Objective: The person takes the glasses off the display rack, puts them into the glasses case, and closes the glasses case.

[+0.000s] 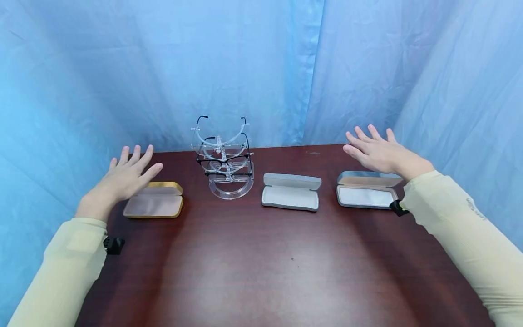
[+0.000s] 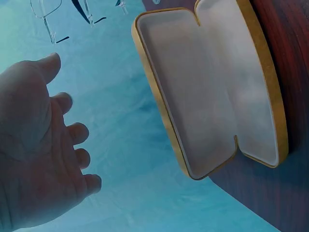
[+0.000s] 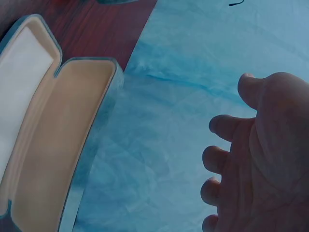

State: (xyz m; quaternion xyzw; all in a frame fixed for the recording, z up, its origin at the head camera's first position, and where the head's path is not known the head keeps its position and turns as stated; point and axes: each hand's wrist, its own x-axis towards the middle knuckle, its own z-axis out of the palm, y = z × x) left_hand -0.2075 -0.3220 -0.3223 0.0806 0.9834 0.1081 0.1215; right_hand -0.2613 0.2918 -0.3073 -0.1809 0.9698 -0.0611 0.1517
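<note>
My left hand (image 1: 126,177) hovers with spread fingers over the gold glasses case (image 1: 178,204), which lies with its lid up at the left and shows a pale lining in the left wrist view. Over at the right, my right hand (image 1: 377,152) is raised, fingers spread, above a blue-grey glasses case (image 1: 367,197) whose lid also stands up. Neither hand holds anything. Between them, a clear display stand (image 1: 230,194) carries several pairs of eyeglasses (image 1: 229,161), stacked one above another. Right of the stand lies a grey glasses case (image 1: 290,197) with its lid raised and a white lining.
Everything stands on a dark red-brown wooden table (image 1: 261,254), along its far side. Light blue curtains (image 1: 261,72) hang behind the table and at both sides. Each wrist carries a small black camera (image 1: 114,245) at the sleeve's cuff.
</note>
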